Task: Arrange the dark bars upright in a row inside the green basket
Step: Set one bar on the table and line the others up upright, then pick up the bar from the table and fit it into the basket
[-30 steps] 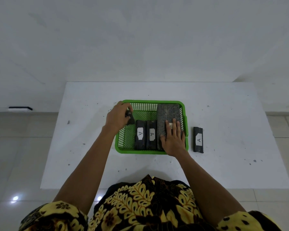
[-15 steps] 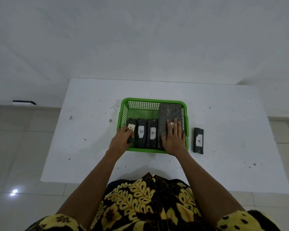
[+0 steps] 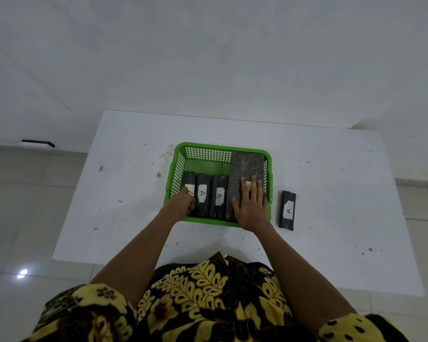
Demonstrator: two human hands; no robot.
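Note:
The green basket (image 3: 235, 149) stands mid-table. Three dark bars with white "A" labels stand side by side in its near half: the leftmost bar (image 3: 188, 180), a second bar (image 3: 203, 191) and a third bar (image 3: 219, 196). My left hand (image 3: 182, 204) grips the near end of the leftmost bar at the basket's left wall. A wide grey slab (image 3: 246, 164) fills the basket's right side. My right hand (image 3: 251, 206) lies flat on it, fingers spread. One more labelled bar (image 3: 287, 210) lies flat on the table just right of the basket.
The white table (image 3: 344, 193) carries small dark specks and ends close to my body. Tiled floor shows on both sides. A black-and-white object (image 3: 37, 143) sits by the wall at far left.
My left hand carried a bar from the basket's far left corner toward me and set it down as the leftmost in the row. My right hand stayed on the slab.

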